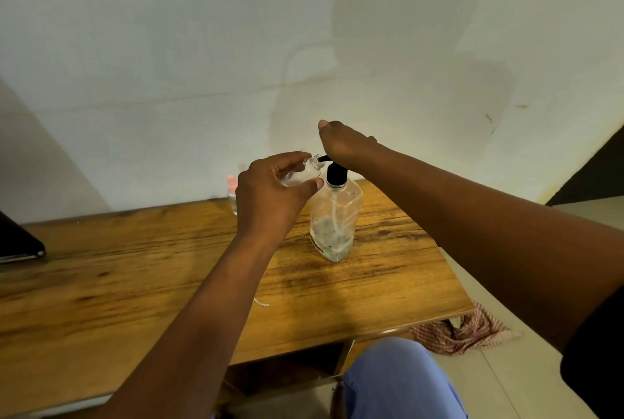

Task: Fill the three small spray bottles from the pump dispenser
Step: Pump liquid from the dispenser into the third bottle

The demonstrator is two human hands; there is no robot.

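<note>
A small bottle [301, 174] is gripped, tilted, by the left hand [270, 195] at the dispenser [334, 219] spout. The pump head is pressed by the right hand [344, 143]; its fingers cannot be seen.

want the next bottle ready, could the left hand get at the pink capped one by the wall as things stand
Probably not: the left hand grips a small spray bottle, and the pink-capped bottle stands just behind it.

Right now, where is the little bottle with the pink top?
In the head view, the pink-topped bottle stands at the table's far edge by the wall, just left of the left hand and partly hidden behind it.
</note>
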